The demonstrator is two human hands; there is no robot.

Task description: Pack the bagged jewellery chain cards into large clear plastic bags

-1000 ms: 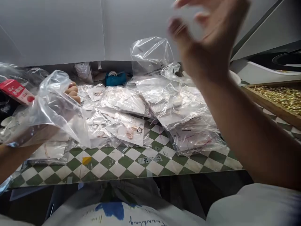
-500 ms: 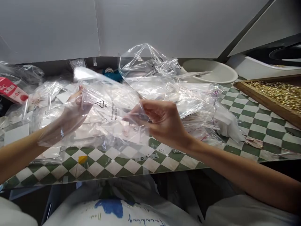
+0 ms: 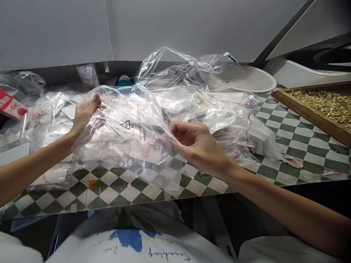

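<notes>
A clear plastic bag [image 3: 128, 126] printed with a recycling mark is stretched between my two hands above the table. My left hand [image 3: 87, 113] grips its left side, thumb up, fingers partly behind the film. On the other side, my right hand [image 3: 192, 138] pinches the bag's edge between thumb and bent fingers. Through the film I see small packets with white cards [image 3: 146, 151]; whether any lie inside the bag I cannot tell. Behind it, another large clear bag [image 3: 175, 75] bulges up over the heap of packets [image 3: 230, 109].
A wooden tray [image 3: 309, 122] of small gold-coloured pieces lies at the right, near a white bowl [image 3: 260, 80]. A red-and-pink carton [image 3: 12, 104] stands at the far left. The green-and-white checkered table [image 3: 131, 190] ends close to my body. A grey panel [image 3: 175, 29] rises behind.
The bag has spread wider and its print has shifted right and turned more towards me. My left hand has moved slightly, and the film no longer covers my left wrist as far.
</notes>
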